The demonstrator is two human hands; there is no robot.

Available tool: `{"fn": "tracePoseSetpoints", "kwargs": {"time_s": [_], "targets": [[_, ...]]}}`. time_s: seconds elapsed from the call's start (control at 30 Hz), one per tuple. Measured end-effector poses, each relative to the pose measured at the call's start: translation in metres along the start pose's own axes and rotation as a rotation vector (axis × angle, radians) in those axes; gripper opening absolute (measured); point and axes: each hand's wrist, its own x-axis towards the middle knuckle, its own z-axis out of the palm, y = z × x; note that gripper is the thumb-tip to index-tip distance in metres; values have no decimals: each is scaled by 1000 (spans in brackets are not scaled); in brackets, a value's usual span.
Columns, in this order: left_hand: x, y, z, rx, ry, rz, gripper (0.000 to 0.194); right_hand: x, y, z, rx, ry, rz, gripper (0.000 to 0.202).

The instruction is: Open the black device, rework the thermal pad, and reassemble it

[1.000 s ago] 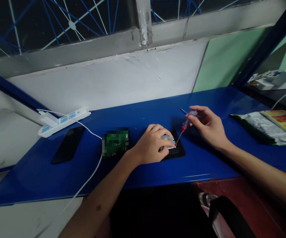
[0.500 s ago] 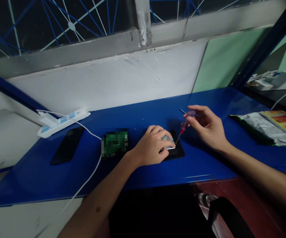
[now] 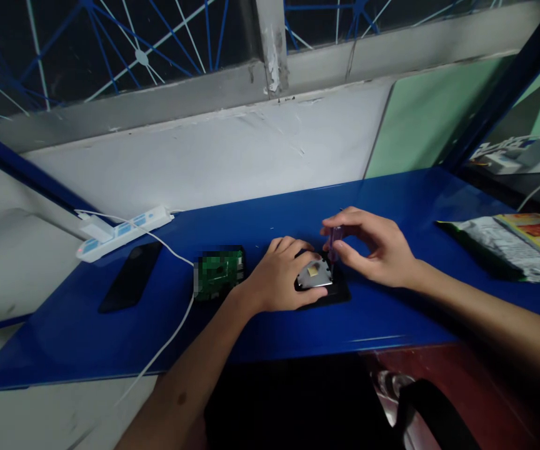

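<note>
Front edge of the bench (image 3: 298, 337) nearest the wearer; work lies just beyond it. Left hand (image 3: 272, 278) comes in from the left: its thumb runs along the near side of a silver metal plate (image 3: 319, 278), its fingers over the left and far sides. Grip bracketing the plate; whether it squeezes or merely rests, cannot tell. Plate lies on a flat black piece (image 3: 342, 292), whose right end shows past it.

Key relation: right hand (image 3: 373, 250) stands to the right of and slightly beyond the plate, its grip pinching the clear purplish handle of a screwdriver (image 3: 335, 239). Tool axis nearly upright, blade down, tip at the plate's right edge. Contact with a screw head too small to confirm. Plate's longer side appears to run left to right, so the tool stands across it. Left hand is nearer the plate's body, right hand nearer its right edge; my judgement: alignment of tip to that edge is what counts.

Left of the left hand, apart: green circuit board (image 3: 223, 272), partly pixelated. Beyond: white power strip (image 3: 127, 232) toward the wall.
</note>
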Motion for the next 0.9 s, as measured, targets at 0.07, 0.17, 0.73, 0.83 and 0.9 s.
{"fn": "tracePoseSetpoints", "kwargs": {"time_s": [0.07, 0.17, 0.73, 0.83, 0.9], "targets": [[-1, -1, 0, -2, -58, -28, 78, -3, 1, 3, 38, 26, -6, 44], [-2, -2, 1, -15, -132, -59, 104, -8, 2, 6, 119, 71, 25, 44], [-3, -2, 4, -61, -186, -76, 102, -12, -2, 8, 193, 172, 155, 34], [-3, -2, 4, -50, -190, -73, 102, -14, -2, 9, 199, 180, 167, 36], [-2, -2, 4, -47, -195, -73, 100, -16, -1, 9, 204, 171, 171, 37]]}}
